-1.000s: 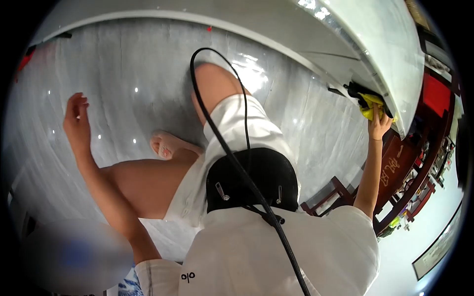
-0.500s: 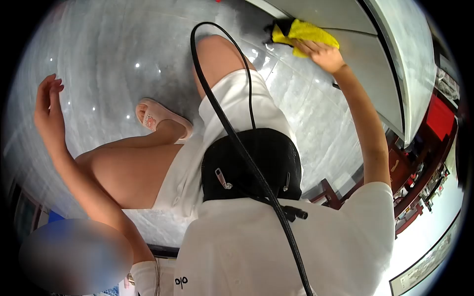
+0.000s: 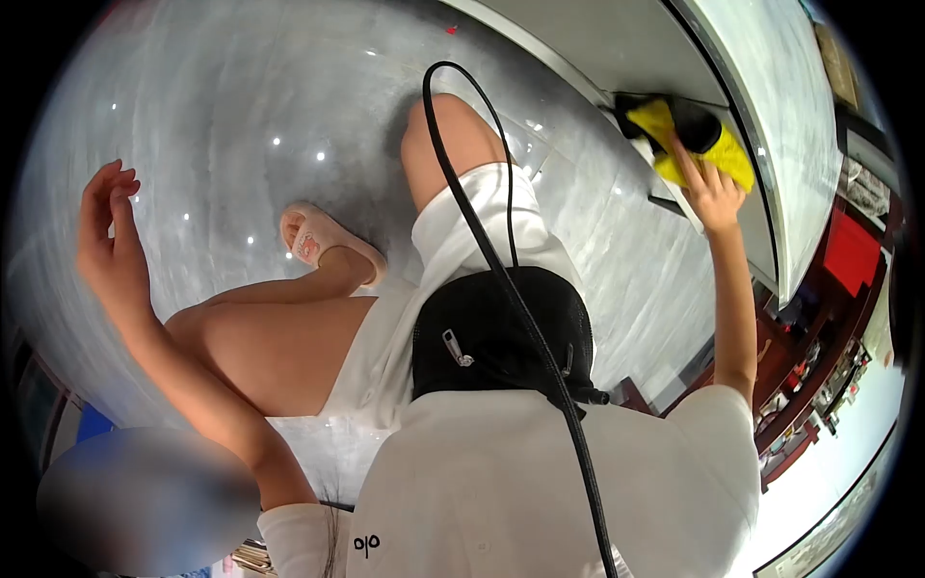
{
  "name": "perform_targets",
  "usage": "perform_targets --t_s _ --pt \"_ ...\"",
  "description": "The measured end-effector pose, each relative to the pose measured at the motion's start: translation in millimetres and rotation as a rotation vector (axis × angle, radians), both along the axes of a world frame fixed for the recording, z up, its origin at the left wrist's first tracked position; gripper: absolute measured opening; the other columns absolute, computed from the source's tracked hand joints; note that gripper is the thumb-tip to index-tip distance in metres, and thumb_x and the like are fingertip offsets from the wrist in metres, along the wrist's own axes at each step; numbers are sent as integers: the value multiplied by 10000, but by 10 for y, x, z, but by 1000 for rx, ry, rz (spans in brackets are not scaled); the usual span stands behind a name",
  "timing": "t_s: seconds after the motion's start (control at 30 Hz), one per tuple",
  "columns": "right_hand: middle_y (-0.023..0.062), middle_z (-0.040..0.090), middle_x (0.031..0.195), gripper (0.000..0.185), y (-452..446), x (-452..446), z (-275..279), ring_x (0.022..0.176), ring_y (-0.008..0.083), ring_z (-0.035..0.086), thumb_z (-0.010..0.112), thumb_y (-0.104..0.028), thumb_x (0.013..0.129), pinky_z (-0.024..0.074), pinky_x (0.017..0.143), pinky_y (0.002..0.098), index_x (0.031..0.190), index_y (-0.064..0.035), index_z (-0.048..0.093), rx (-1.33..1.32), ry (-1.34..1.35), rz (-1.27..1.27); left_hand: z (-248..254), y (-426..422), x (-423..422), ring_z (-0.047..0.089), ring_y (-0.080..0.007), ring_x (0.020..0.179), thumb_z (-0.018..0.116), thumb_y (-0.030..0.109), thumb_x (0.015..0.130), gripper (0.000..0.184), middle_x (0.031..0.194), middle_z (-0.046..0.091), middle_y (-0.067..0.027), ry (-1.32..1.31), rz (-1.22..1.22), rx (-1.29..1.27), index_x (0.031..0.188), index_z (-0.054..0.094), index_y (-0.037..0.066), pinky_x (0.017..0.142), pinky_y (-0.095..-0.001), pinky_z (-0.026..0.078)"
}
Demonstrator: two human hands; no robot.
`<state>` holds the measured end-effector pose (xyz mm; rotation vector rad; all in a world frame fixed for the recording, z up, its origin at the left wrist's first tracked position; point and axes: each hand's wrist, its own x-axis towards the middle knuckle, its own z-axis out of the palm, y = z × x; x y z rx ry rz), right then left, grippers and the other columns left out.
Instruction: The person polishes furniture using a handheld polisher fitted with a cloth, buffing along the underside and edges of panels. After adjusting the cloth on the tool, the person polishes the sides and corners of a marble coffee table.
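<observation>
Yellow-and-black cloth against grey panel, upper right; right hand on it, fingers extended, grip unclear. Left hand half-curled, empty. Black looped cable crosses my view.

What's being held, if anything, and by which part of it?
Right hand has the yellow-and-black cloth, fingers over its yellow part on the near side. Left hand holds nothing.
</observation>
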<state>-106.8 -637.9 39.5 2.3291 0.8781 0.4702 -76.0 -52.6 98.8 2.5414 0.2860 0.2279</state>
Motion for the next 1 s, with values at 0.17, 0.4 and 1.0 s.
perform_targets --t_s 0.17,0.4,1.0 --pt "-73 598 891 532 1194 912 -100 606 51 509 564 -129 626 382 514 166 1120 -326 581 251 -360 97 51 52 -66 594 -135 865 450 85 878 201 896 622 -52 -22 29 -6 1038 566 47 778 -262 440" --pt "35 591 1029 578 1187 805 -800 793 161 598 574 -91 621 489 660 244 1184 -200 504 49 506 -41 18 53 -57 599 -146 883 453 102 879 199 891 625 -57 34 23 18 1038 569 70 744 -260 444" --pt "149 506 1171 416 819 -266 46 1070 298 495 424 -185 819 393 926 436 1199 -17 423 3065 1220 -606 -130 -758 301 562 -154 922 459 34 839 228 995 602 -83 103 -347 -346 1043 560 41 799 -291 435"
